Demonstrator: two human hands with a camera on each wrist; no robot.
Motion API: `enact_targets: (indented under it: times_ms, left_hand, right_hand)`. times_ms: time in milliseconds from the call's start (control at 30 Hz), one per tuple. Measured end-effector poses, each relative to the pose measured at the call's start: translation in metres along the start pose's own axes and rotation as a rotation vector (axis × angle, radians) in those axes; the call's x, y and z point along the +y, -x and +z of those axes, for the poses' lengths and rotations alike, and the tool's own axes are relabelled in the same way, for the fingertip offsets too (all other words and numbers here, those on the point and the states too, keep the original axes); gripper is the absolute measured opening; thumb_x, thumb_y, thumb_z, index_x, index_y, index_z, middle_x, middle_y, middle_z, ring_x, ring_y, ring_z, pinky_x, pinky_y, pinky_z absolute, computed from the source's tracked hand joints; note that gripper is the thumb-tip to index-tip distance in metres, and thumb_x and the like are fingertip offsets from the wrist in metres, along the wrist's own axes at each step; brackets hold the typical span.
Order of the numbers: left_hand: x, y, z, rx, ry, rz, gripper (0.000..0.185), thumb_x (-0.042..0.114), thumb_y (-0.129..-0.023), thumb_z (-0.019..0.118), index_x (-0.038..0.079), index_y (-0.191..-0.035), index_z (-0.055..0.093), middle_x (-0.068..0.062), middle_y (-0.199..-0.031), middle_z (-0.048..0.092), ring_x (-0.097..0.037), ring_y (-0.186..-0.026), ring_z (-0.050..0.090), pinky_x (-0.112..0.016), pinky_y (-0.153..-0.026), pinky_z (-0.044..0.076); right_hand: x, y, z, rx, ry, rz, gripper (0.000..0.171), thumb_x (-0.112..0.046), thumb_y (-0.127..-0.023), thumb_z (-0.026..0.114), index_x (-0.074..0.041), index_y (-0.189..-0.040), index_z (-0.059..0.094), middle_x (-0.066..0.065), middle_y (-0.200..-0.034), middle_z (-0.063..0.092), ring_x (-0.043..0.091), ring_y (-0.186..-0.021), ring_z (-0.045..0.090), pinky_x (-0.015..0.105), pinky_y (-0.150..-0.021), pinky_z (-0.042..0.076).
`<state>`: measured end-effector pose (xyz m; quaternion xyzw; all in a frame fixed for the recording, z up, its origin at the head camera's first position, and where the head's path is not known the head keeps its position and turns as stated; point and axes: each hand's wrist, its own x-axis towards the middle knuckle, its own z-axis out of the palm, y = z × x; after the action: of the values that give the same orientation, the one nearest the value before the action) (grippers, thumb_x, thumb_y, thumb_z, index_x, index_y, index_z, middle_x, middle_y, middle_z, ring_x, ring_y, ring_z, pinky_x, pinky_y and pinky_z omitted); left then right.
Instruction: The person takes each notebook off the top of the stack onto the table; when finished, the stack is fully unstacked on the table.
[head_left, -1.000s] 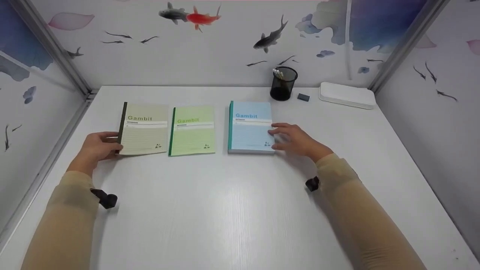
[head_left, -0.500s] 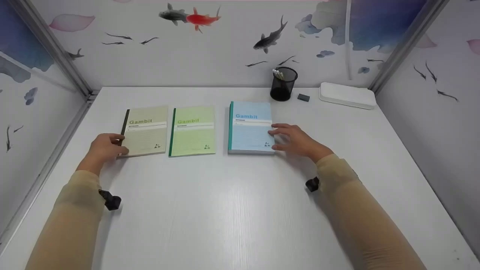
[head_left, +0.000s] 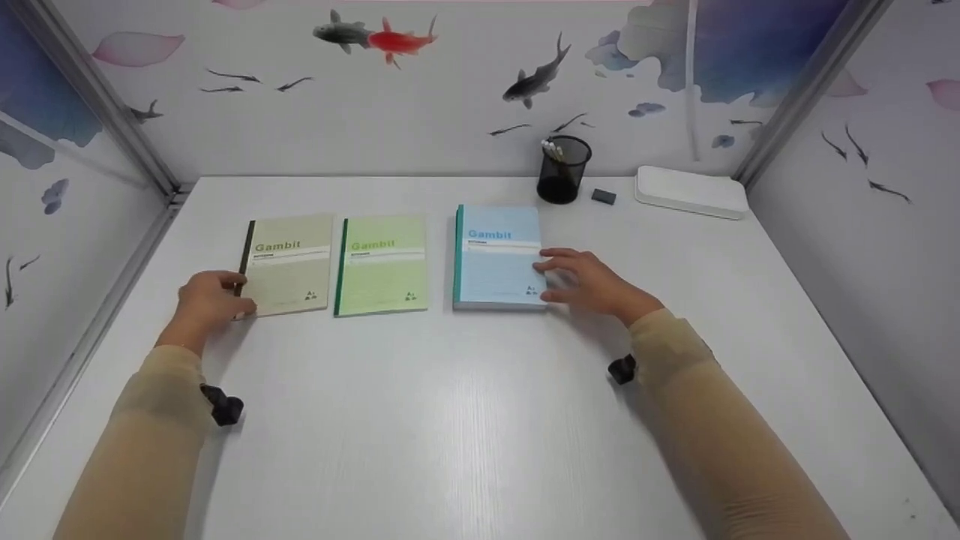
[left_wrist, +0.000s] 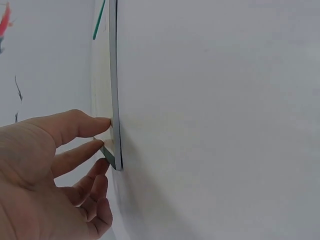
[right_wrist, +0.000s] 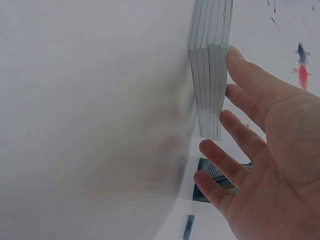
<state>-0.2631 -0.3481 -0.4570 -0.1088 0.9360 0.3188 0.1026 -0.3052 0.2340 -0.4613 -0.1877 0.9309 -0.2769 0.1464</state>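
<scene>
At the left, a beige "Gambit" notebook (head_left: 289, 274) with a dark spine lies on the white table. My left hand (head_left: 208, 298) rests at its lower left corner, thumb and index fingertips touching the cover by the spine; the other fingers hang beside it in the left wrist view, where the notebook's page edge (left_wrist: 114, 90) shows. A thin green notebook (head_left: 382, 270) lies in the middle. Right of it sits a stack of several blue notebooks (head_left: 496, 266). My right hand (head_left: 596, 283) touches the stack's right edge with thumb and fingertips, fingers loosely spread in the right wrist view.
Behind the blue stack stands a black mesh pen cup (head_left: 562, 176) holding several pencils or pens. A dark eraser-like block (head_left: 604, 196) and a white flat case (head_left: 690, 193) lie to its right. Printed walls (head_left: 420, 120) border the table.
My left hand has moved a little right and the beige notebook has shifted toward me, its left side coming down from a slight tilt. My right hand stays at the blue stack.
</scene>
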Motion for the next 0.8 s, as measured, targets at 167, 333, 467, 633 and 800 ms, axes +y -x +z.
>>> enact_targets:
  times_ms: [167, 333, 467, 633, 800]
  left_hand:
    - [0.023, 0.000, 0.015, 0.098, 0.049, 0.036, 0.076, 0.021, -0.090, 0.073, 0.000, -0.155, 0.040, -0.035, -0.155, 0.032, -0.055, -0.141, 0.028, -0.069, -0.115, 0.028]
    - [0.060, -0.001, 0.045, 0.123, 0.155, 0.164, 0.066, 0.024, -0.096, 0.072, 0.007, -0.154, 0.046, -0.025, -0.159, 0.036, -0.045, -0.143, 0.037, -0.059, -0.116, 0.036]
    - [0.092, -0.002, 0.071, 0.072, 0.165, 0.286, 0.057, 0.021, -0.098, 0.071, 0.007, -0.150, 0.052, -0.020, -0.157, 0.041, -0.040, -0.142, 0.042, -0.056, -0.117, 0.038]
    - [0.130, -0.001, 0.104, -0.006, 0.144, 0.440, 0.049, 0.018, -0.098, 0.071, 0.006, -0.143, 0.058, -0.016, -0.154, 0.048, -0.037, -0.142, 0.044, -0.054, -0.118, 0.038]
    - [0.167, 0.002, 0.134, -0.074, 0.124, 0.529, 0.045, 0.019, -0.096, 0.074, 0.009, -0.139, 0.063, -0.009, -0.152, 0.052, -0.032, -0.139, 0.048, -0.049, -0.118, 0.041]
  right_hand:
    - [-0.003, -0.001, -0.003, -0.006, 0.005, 0.001, 0.056, -0.035, -0.095, 0.076, -0.024, -0.147, 0.059, -0.004, -0.168, 0.033, 0.032, -0.157, 0.022, 0.057, -0.128, 0.018]
    - [-0.001, -0.003, -0.004, -0.003, 0.022, -0.042, 0.055, -0.029, -0.095, 0.076, -0.018, -0.146, 0.059, 0.002, -0.166, 0.037, 0.032, -0.157, 0.025, 0.056, -0.128, 0.019]
    - [-0.001, -0.002, -0.003, -0.002, 0.016, -0.035, 0.055, -0.027, -0.095, 0.076, -0.017, -0.146, 0.059, 0.003, -0.166, 0.037, 0.033, -0.158, 0.024, 0.057, -0.128, 0.018]
    - [0.001, -0.001, 0.001, -0.011, 0.010, -0.004, 0.056, -0.030, -0.096, 0.076, -0.021, -0.148, 0.058, 0.000, -0.168, 0.034, 0.033, -0.158, 0.022, 0.057, -0.128, 0.017]
    - [0.001, 0.000, 0.001, -0.001, -0.002, -0.002, 0.054, -0.031, -0.096, 0.075, -0.022, -0.147, 0.058, -0.002, -0.168, 0.034, 0.032, -0.158, 0.021, 0.057, -0.128, 0.016]
